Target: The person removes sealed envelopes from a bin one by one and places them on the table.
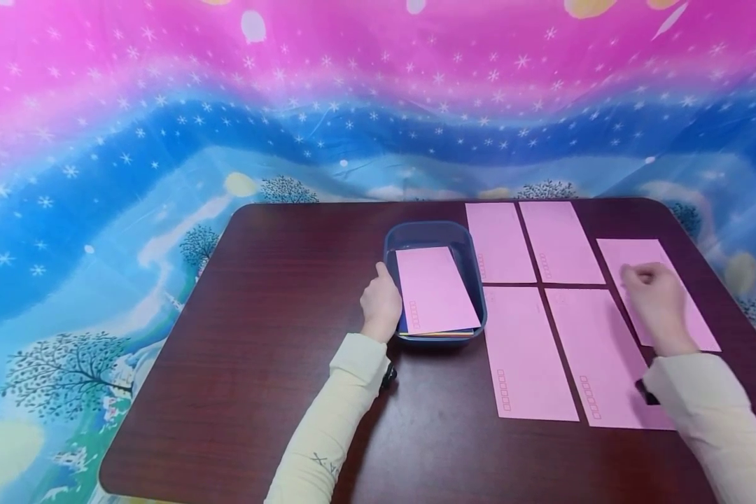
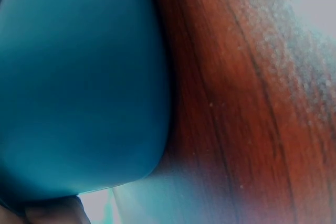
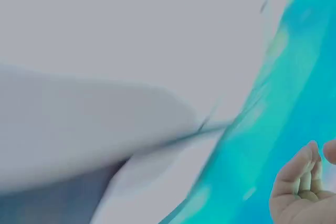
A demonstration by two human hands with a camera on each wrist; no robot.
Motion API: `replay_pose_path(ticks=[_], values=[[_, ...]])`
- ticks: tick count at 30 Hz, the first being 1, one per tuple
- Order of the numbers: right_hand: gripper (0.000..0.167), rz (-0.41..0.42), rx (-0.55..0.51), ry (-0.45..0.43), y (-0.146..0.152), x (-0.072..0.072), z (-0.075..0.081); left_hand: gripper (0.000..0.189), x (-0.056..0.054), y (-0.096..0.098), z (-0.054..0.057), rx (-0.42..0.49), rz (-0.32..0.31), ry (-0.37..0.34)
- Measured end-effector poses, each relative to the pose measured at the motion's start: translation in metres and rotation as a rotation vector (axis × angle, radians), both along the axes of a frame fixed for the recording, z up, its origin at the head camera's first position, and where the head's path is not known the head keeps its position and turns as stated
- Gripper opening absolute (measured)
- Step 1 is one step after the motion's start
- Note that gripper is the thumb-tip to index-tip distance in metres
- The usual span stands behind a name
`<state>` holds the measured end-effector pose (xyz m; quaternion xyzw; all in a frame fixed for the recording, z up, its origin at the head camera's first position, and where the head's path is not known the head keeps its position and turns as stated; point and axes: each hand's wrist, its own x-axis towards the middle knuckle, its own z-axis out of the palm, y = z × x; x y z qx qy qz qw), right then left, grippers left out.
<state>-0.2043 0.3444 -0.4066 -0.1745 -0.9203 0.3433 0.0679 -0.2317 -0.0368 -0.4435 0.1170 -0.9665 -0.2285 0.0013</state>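
Observation:
A blue plastic bin stands near the middle of the table, holding a pink envelope on top of a stack whose lower edges show yellow, red and blue. My left hand grips the bin's left rim; the left wrist view shows the bin's wall close up, with fingertips at its edge. Above the rightmost pink envelope is my right hand, slightly blurred. Its fingers are loosely curled with nothing between them, and in the right wrist view the thumb is apart from the fingers.
Right of the bin, pink envelopes lie flat in two rows: two at the back and two in front. They rest on a dark wooden table with rounded corners. A patterned cloth hangs behind it.

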Motion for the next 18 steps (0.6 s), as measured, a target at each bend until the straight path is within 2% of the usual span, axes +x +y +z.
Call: replay_pose_path(ticks=[5,7,10,12,15,18], values=[[0.049,0.273,-0.018,-0.038,-0.077,-0.002,0.006,0.043,-0.001,-0.001,0.000,0.003,-0.002,0.003],[0.046,0.343,-0.039,-0.049,-0.105,-0.001,0.003,0.043,-0.002,-0.001,0.000,0.005,0.003,0.005],[0.043,0.384,-0.057,-0.080,-0.137,0.002,-0.002,0.044,-0.002,-0.001,0.000,0.009,0.009,-0.002],[0.045,0.389,-0.033,-0.111,-0.152,0.002,-0.006,0.044,-0.002,-0.001,0.000,0.014,0.007,-0.004],[0.051,0.394,0.021,-0.179,-0.167,0.002,-0.009,0.044,-0.002,0.000,0.000,0.015,0.003,-0.007],[0.050,0.432,0.077,-0.224,-0.176,0.000,-0.010,0.044,-0.003,-0.001,0.000,0.015,0.005,-0.004]])
